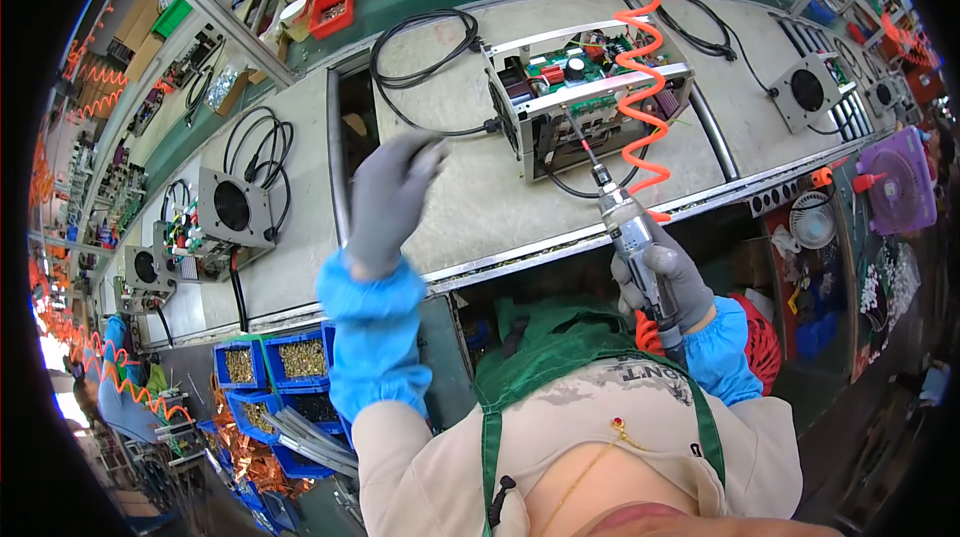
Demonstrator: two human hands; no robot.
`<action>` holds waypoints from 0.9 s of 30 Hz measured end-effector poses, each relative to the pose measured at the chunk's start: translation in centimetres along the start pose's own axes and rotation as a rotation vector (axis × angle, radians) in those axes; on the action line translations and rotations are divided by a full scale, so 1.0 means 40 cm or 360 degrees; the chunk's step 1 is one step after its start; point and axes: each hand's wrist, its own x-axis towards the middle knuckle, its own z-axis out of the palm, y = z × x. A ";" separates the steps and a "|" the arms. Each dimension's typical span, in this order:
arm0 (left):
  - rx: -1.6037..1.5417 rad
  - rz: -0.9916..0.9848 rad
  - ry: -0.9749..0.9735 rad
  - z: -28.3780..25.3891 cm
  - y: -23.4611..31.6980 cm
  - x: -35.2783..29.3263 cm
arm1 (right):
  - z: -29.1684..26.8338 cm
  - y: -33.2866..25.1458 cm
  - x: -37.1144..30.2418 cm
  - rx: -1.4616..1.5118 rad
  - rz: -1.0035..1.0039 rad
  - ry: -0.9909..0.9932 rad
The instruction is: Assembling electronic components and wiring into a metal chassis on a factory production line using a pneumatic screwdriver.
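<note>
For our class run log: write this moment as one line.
right hand: grips pneumatic screwdriver | bit: on open metal chassis | left hand: raised, empty

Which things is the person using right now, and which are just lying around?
In use:
- power screwdriver in the right hand
- open metal box with circuit boards
- left hand, raised, empty

Lying about:
- fan unit
- blue bins of small parts
- purple fan

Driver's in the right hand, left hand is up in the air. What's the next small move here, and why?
Probably bring the left hand down onto the open metal chassis to steady it. The right hand holds the pneumatic screwdriver with its bit angled to the chassis front edge, while nothing braces the unit on the workbench.
</note>
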 end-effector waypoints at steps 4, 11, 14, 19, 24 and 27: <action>0.0473 0.0614 -0.0340 0.122 0.038 0.223 | 0.026 0.003 -0.006 -0.0068 0.0019 0.0055; 0.0515 0.0224 -0.1277 0.199 0.051 0.376 | 0.018 0.004 0.000 -0.0188 0.0030 0.0092; 0.0736 0.0314 -0.1279 0.217 0.040 0.381 | 0.022 -0.002 0.000 -0.0220 0.0030 0.0123; 0.0756 0.0282 -0.1339 0.220 0.041 0.394 | 0.017 -0.004 0.002 -0.0214 0.0042 0.0061; 0.0763 0.0183 -0.1267 0.226 0.060 0.386 | 0.015 0.000 0.004 -0.0218 0.0047 0.0089; 0.0730 0.0175 -0.1254 0.222 0.051 0.391 | 0.010 0.007 0.007 -0.0201 0.0046 0.0086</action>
